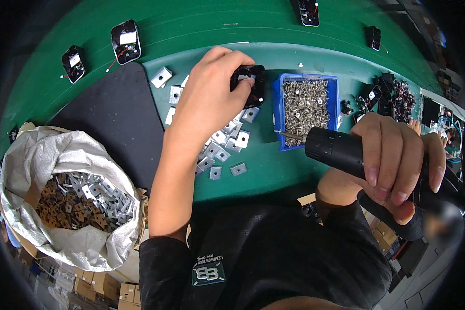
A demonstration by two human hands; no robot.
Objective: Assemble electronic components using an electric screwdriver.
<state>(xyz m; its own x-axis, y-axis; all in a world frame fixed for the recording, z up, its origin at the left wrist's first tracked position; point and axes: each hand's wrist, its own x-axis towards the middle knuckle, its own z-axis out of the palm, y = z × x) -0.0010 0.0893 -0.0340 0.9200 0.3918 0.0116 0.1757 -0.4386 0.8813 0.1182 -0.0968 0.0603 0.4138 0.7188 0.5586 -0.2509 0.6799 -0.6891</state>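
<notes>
My left hand [212,88] grips a small black plastic housing [257,85] at the far middle of the bench. Thumb and fingers close over its left side, so part of it is hidden. Below and left of that hand lie loose square metal plates [238,169], each with a hole. My right hand [398,155] is wrapped round a black power screwdriver [331,150], held sideways. Its thin bit [292,136] points left, over the near edge of a blue tray [278,113] filled with small silvery screws [306,106].
A white woven sack [31,150] of metal parts stands at left, beside a black mat [113,113]. More housings [125,42] with red wires lie on the green strip [191,31] behind. Dark wired parts [398,98] are heaped at right, near another person's hand [414,125].
</notes>
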